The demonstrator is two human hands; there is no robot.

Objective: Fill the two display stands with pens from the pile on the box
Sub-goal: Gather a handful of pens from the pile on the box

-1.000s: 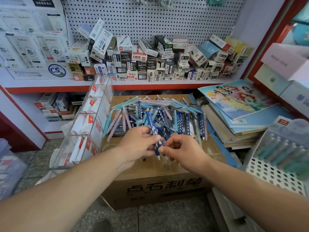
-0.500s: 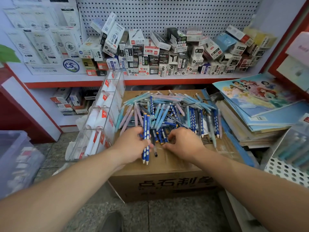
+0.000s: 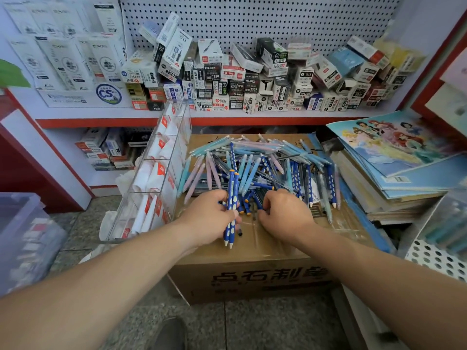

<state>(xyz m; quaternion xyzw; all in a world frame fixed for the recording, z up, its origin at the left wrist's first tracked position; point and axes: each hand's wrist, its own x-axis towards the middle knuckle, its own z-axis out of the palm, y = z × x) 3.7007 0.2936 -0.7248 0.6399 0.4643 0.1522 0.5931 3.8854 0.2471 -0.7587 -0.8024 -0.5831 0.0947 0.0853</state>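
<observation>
Two dark-blue, white-dotted plastic pens point(image 3: 232, 185) gripped in left hand point(image 3: 207, 221), over near side of brown cardboard box point(image 3: 252, 281). Right hand point(image 3: 285, 215) curled into mixed pen pile point(image 3: 265, 157) atop box, hold unclear. Align tips before loading clear acrylic display stand point(image 3: 161, 170) left of box.

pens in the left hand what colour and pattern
The pens are dark blue with pale spots, white tips; head view.

We cannot see the fingertips of the right grip point(image 3: 285, 218); the pens point(image 3: 252, 168) on the box point(image 3: 252, 251) hide them. The white stand point(image 3: 434, 258) runs off the right side. The grey bin point(image 3: 22, 236) is blurry.
</observation>
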